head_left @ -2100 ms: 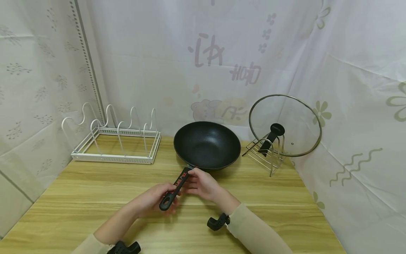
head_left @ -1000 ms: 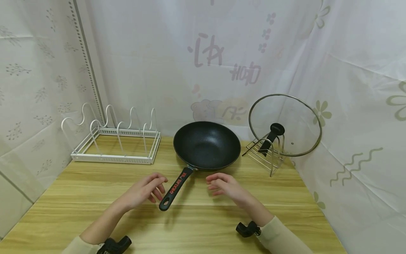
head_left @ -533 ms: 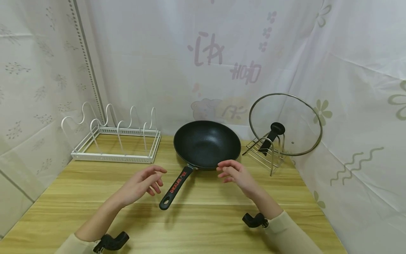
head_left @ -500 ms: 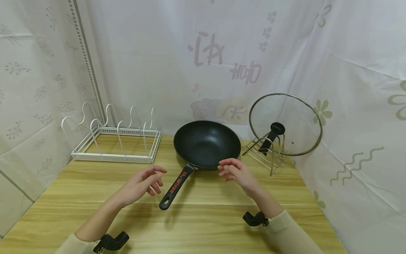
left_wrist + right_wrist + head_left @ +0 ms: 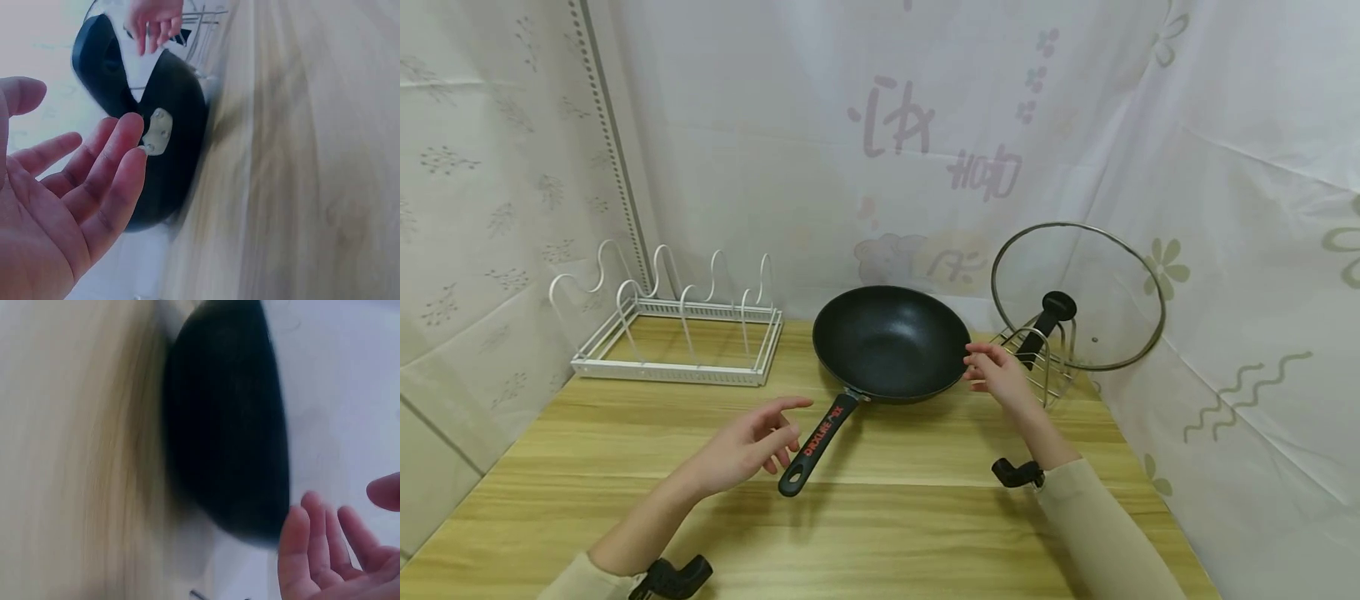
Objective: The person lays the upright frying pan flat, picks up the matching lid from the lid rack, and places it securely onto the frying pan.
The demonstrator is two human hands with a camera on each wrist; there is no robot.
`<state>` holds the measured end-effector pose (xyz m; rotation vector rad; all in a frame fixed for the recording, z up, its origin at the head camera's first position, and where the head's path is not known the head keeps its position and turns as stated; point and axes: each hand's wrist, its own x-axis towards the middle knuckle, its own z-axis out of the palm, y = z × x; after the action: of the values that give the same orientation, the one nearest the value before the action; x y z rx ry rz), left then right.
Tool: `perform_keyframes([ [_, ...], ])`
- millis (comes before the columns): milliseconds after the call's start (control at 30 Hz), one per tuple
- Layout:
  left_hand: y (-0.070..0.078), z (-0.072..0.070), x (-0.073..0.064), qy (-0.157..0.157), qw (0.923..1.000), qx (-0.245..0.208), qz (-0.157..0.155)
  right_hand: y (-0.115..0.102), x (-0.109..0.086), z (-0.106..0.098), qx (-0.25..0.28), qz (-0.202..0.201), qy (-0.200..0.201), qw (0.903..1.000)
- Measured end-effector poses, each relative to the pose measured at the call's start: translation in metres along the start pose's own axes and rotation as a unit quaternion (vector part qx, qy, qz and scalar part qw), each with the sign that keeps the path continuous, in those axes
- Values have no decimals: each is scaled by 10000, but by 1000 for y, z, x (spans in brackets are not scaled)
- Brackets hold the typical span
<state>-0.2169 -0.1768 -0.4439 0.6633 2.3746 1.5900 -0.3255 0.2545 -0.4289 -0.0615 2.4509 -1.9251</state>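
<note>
The black pan [image 5: 891, 342] rests on the bench [image 5: 865, 537], its handle [image 5: 816, 446] pointing near-left. The left hand [image 5: 741, 446] is beside the handle, the right hand [image 5: 1006, 383] just beside the bowl; the fingers [image 5: 115, 203] of these 2 hands are loosely spread, gripping nothing.

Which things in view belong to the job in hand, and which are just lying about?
Probably part of the job:
round black wok, its black handle beside the left hand;
round clear-glass lid leaning in a silver wire stand, near the right hand.

Apparently just lying about:
white metal rack, away from both hands.
</note>
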Motion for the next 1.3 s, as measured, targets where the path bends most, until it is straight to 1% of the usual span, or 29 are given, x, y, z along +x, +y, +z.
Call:
perform_keyframes([
  [100,0,6,1,-115,9999,59,-17,7,11,-3,-400,39,279,9988],
  [233,1,12,3,-161,9998,93,-58,12,21,-3,-728,35,465,9963],
  [367,0,16,4,-146,9998,161,9,17,30,-3,-910,-24,470,9947],
  [500,-2,20,5,-186,9996,184,68,25,39,-5,-939,12,427,9947],
  [633,-3,23,6,-249,9995,217,11,32,46,-8,-878,142,302,9956],
  [700,-3,24,6,-236,9993,301,-21,34,48,-9,-787,195,262,9964],
  [867,-3,26,5,-204,9989,413,-28,34,51,-12,-429,235,240,9985],
  [1033,-3,26,5,-199,9993,326,-40,35,53,-12,-27,270,173,9995],
  [1133,-3,26,6,-113,9993,354,-58,38,54,-10,195,286,155,9993],
  [1300,-3,26,5,-16,9990,454,-57,41,55,-5,388,321,226,9985],
])
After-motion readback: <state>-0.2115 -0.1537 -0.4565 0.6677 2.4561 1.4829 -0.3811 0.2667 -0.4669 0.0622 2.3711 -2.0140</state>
